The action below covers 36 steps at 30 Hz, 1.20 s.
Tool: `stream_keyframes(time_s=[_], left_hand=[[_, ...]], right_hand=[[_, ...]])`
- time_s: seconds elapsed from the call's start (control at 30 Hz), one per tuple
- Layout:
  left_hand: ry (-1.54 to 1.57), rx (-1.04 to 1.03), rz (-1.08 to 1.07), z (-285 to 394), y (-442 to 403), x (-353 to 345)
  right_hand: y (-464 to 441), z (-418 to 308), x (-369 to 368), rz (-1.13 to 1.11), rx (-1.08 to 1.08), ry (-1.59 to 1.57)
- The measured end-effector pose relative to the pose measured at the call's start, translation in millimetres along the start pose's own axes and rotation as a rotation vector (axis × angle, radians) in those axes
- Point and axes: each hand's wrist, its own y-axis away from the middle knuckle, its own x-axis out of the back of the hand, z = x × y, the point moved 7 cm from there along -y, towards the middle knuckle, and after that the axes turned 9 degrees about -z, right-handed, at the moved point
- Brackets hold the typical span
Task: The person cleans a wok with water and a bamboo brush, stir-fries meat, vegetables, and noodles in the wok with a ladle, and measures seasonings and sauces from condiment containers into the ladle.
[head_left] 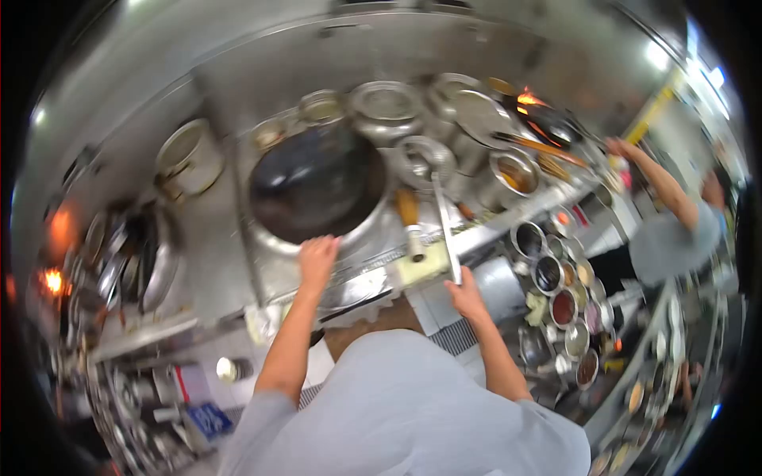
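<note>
A large dark wok (317, 186) sits on the stove at centre left. My left hand (318, 258) is closed at its near rim; any cloth or handle under the fingers is too blurred to tell. In my right hand (467, 293) is the end of a long metal ladle (444, 222), its bowl over a round metal pot (425, 161). Between wok and ladle lies a brush with a yellow-brown head (407, 208). A folded pale cloth (422, 266) lies at the counter's front edge.
At the right a co-worker (675, 230) reaches toward a flaming wok (552, 127). Several sauce containers (563, 308) stand at right. A tall pot (189, 159) and stacked pans (159, 258) are at left. Lidded pots (386, 103) line the back.
</note>
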Motion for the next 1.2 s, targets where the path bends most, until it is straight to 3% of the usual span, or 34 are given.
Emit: stream_keyframes(time_s=[0.03, 0.1, 0.23, 0.3, 0.37, 0.43, 0.47, 0.5, 0.57, 0.6, 0.63, 0.7, 0.73, 0.77, 0.83, 0.9, 0.93, 0.97, 1.03, 1.1, 1.17, 1.2], left_hand=[[-0.035, 0.036, -0.094, -10.9, -4.4, -9.2], [-0.046, 0.068, -0.105, -34.0, -11.8, -22.1], [-0.041, 0.196, -0.266, -46.0, -3.9, -21.8], [-0.003, 0.114, 0.046, -28.9, 9.5, 16.9], [0.027, 0.218, 0.053, -34.2, 25.7, 19.6], [0.596, 0.668, 0.156, -77.1, 56.4, -9.5], [1.221, 0.747, 0.222, -88.5, 58.2, -39.0], [1.224, 0.75, 0.221, -90.7, 47.8, -36.6], [1.988, 1.024, 0.43, -89.0, 34.8, -52.3], [2.156, 1.145, 0.628, -72.1, 21.7, -33.6], [2.158, 1.151, 0.626, -82.8, 28.7, -46.0], [2.285, 0.68, 0.606, -102.5, 21.8, -42.3], [2.287, 0.726, 0.616, -101.6, 25.9, -32.9], [2.329, 0.579, 0.506, -100.3, 29.1, -19.1], [2.134, 0.734, 0.541, -89.2, 47.4, 24.5], [2.026, 0.705, 0.471, -79.1, 48.3, 56.1], [1.964, 0.647, 0.409, -69.5, 41.5, 72.0], [1.913, 0.582, 0.338, -54.8, 29.4, 84.5], [1.706, 0.611, 0.29, -26.6, 12.5, 109.1], [1.63, 0.587, 0.262, -17.6, 6.2, 122.3], [1.544, 0.566, 0.271, -20.2, 2.0, 130.3], [1.584, 0.649, 0.333, -29.3, 4.9, 128.2]], right_hand=[[7.1, -17.7, -10.7, -0.206, -0.405, -0.372], [1.9, -47.5, -31.2, -0.304, -0.357, -0.86], [-19.4, -77.2, -41.4, -0.34, -0.264, -0.566], [-25.1, -83.4, -36.6, -0.239, -0.184, -0.464], [-30.4, -84.8, -35.6, -0.218, -0.116, -0.504], [-34.9, -93.5, -29.5, -0.253, -0.248, -0.447], [-46.3, -80.8, -27.6, -0.267, -0.191, -0.367], [-51.0, -90.6, -26.9, -0.248, -0.168, -0.402], [-56.9, -95.3, -35.5, -0.269, -0.193, -0.487], [-55.7, -98.1, -37.5, -0.265, -0.198, -0.485], [-54.0, -101.3, -41.4, -0.284, -0.21, -0.545], [-47.3, -106.0, -44.4, -0.302, -0.222, -0.608], [-42.5, -108.0, -42.1, -0.318, -0.216, -0.531], [-39.9, -108.6, -38.5, -0.332, -0.205, -0.453], [-40.3, -76.5, -41.5, -0.36, -0.235, -0.392], [-41.9, -44.3, -45.5, -0.342, -0.188, -0.215], [-49.3, -41.2, -46.8, -0.171, 0.228, 0.119], [-48.5, -34.9, -49.3, -0.206, 0.001, 0.094], [-47.9, -28.5, -62.3, -0.169, -0.169, -0.083], [-52.0, -33.9, -68.1, -0.053, -0.122, -0.081], [-58.9, -24.9, -70.3, -0.127, -0.354, -0.248], [-78.6, -0.8, -64.7, 0.024, -0.077, -0.028]])
